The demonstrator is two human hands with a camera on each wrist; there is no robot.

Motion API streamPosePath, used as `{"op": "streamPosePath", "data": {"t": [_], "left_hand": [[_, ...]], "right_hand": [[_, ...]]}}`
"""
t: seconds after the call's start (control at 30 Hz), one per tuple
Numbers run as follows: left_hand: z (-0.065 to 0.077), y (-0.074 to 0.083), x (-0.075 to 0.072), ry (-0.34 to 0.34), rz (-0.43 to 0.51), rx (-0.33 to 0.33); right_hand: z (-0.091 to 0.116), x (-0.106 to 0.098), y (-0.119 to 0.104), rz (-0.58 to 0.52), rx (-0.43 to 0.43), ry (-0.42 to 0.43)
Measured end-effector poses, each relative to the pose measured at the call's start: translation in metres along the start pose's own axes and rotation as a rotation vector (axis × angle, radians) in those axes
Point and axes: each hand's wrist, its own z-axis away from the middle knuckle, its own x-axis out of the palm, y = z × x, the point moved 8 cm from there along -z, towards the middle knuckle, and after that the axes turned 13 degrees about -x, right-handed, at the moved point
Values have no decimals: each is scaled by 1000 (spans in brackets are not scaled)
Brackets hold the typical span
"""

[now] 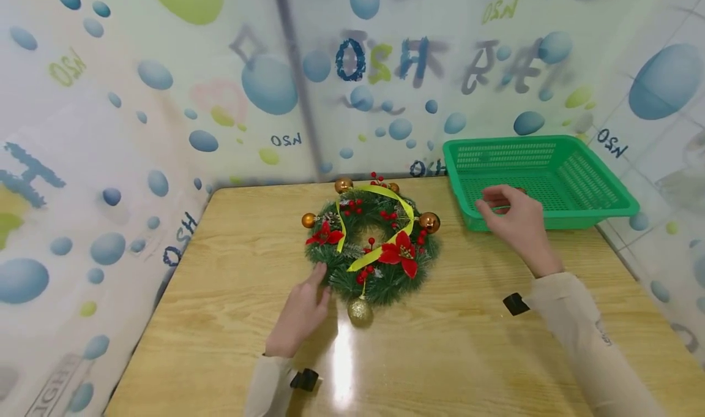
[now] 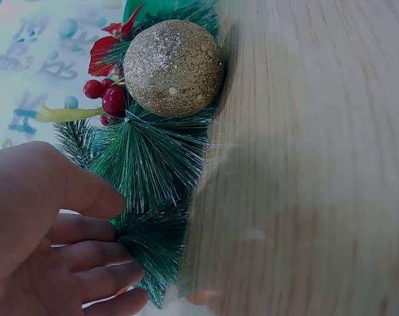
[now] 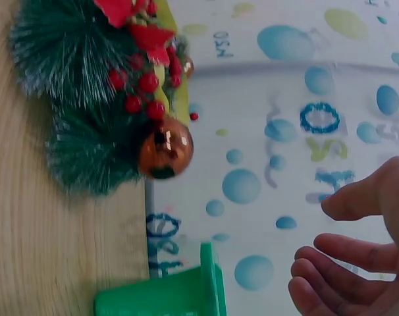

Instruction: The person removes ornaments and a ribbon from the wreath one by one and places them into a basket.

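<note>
A green wreath (image 1: 380, 285) lies on the wooden table, trimmed with red poinsettia flowers (image 1: 401, 253), red berries (image 3: 148, 82), shiny copper balls (image 3: 165, 150) and a yellow ribbon (image 1: 365, 260). A gold glitter ball (image 2: 174, 68) hangs at its near edge. My left hand (image 1: 300, 311) touches the wreath's lower left side, its loosely bent fingertips at the green needles (image 2: 153, 243). Over the near left rim of a green plastic basket (image 1: 608, 212) hovers my right hand (image 1: 518, 221), thumb and fingers apart; nothing shows between them in the right wrist view.
The basket stands at the table's back right corner, with a small brownish thing (image 1: 521, 190) in it partly behind my right hand. A wall covering (image 1: 330, 117) with blue and green bubbles rises behind the table (image 1: 237, 251) and along both sides.
</note>
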Motion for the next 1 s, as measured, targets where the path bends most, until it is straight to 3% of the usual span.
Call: {"op": "streamPosePath", "data": {"t": [0.37, 0.63, 0.8, 1.0], "left_hand": [[-1, 0, 1, -9, 8, 6], [1, -1, 1, -11, 25, 13], [0, -1, 2, -17, 29, 9], [1, -1, -1, -13, 23, 1]], "right_hand": [[10, 38, -56, -42, -118, -15], [17, 57, -66, -44, -120, -47], [33, 77, -80, -83, -138, -103], [66, 124, -114, -106, -212, -229]]}}
